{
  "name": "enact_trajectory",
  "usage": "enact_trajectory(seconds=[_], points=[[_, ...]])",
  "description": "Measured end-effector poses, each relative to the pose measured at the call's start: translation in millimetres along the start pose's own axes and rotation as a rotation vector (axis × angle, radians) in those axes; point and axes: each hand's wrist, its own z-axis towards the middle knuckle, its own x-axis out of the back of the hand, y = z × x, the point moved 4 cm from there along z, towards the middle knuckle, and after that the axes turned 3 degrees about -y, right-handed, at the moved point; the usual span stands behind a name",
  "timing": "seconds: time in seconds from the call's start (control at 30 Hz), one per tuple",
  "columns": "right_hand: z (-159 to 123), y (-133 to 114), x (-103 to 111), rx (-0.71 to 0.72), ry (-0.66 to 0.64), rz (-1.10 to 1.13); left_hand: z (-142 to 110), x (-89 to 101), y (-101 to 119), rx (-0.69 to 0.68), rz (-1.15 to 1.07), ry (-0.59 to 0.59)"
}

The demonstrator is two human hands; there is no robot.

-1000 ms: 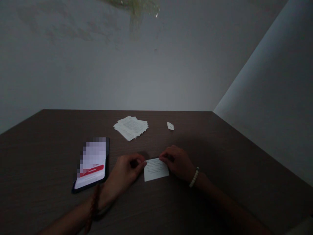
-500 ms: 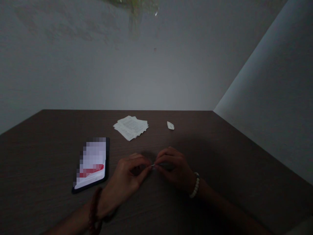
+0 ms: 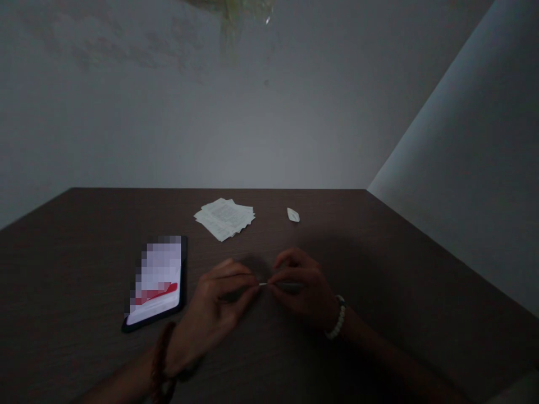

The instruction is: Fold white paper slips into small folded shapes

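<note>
My left hand (image 3: 213, 306) and my right hand (image 3: 301, 286) meet over the dark wooden table (image 3: 379, 280), fingertips pinched together. Between them they hold a small white paper slip (image 3: 263, 284), seen edge-on as a thin pale line. A brown bead bracelet circles my left wrist and a white bead bracelet my right wrist. A phone (image 3: 156, 282) with a lit screen lies just left of my left hand.
A loose stack of printed paper slips (image 3: 224, 217) lies farther back at the centre. A small folded white paper piece (image 3: 293, 215) sits to its right. Grey walls close in behind the table and along its right side.
One second ago the slip lay flat and face-up between my hands. It has since been lifted and turned or folded so only its edge shows, with both hands pinched closer together.
</note>
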Motion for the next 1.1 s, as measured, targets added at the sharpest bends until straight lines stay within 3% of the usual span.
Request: enact_trajectory(seconds=[0.43, 0.8, 1.1], points=[[-2.3, 22.6, 15.1, 0.011, 0.052, -0.126, -0.9, 6.6, -21.8, 0.013, 0.072, 0.067], [-1.6, 2.1, 6.2, 0.127, 0.021, -0.242, -1.7, 5.6, -8.6, -0.143, 0.246, 0.154], [-1.3, -11.5, 1.2, 0.178, 0.018, -0.253, -1.2, 4.5, -2.3, -0.159, 0.246, 0.086]])
